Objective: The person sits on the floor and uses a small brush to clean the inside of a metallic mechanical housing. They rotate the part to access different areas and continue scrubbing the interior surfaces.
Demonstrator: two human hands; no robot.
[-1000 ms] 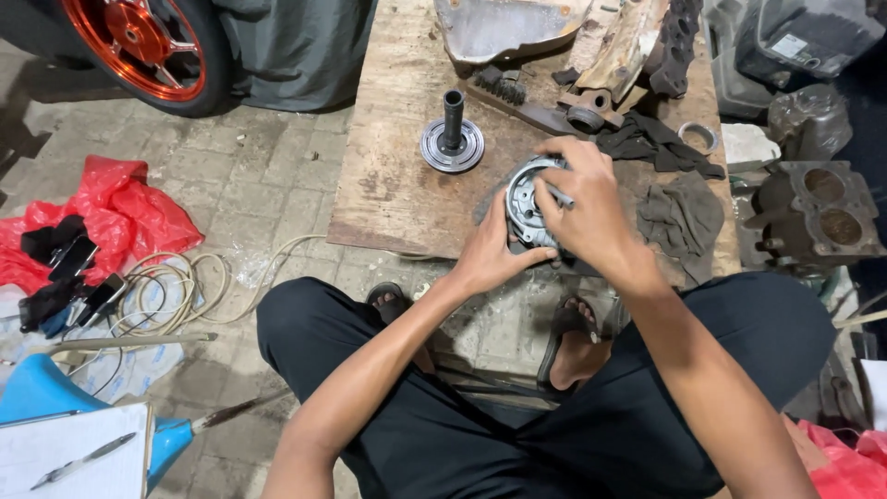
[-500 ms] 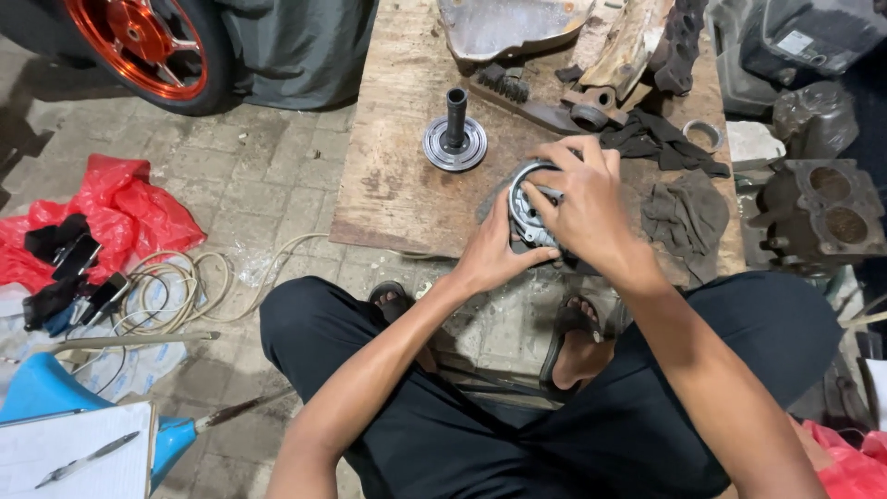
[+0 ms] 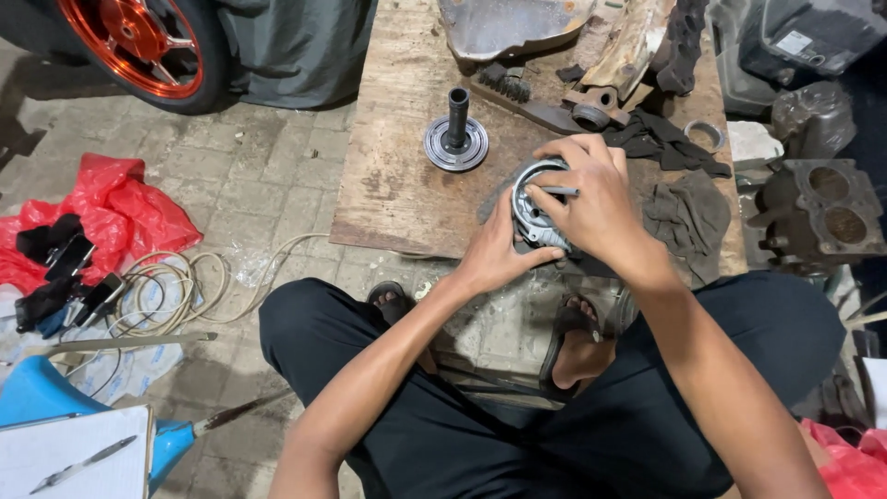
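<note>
**Soft, dim light over a sharp centre**

Even, subdued light falls from above, brightest on the wooden bench point(image 3: 407, 185) and paved floor point(image 3: 249, 176). Shadows stay soft; the right edge and the dark trousers point(image 3: 517, 434) sink into murk. The orange wheel rim point(image 3: 129, 42) shows slight glare. Focus holds well, with mild wide-angle stretch toward the corners.

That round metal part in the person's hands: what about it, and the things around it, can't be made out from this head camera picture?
- Round metal part: its right and lower side is covered by the right hand and left hand.
- Thin metal rod: the right hand's grip hides most of it, so what tool it is stays unclear.
- Orange wheel: cut off by the top edge.
- Notepad: cut off by the bottom edge.
</note>
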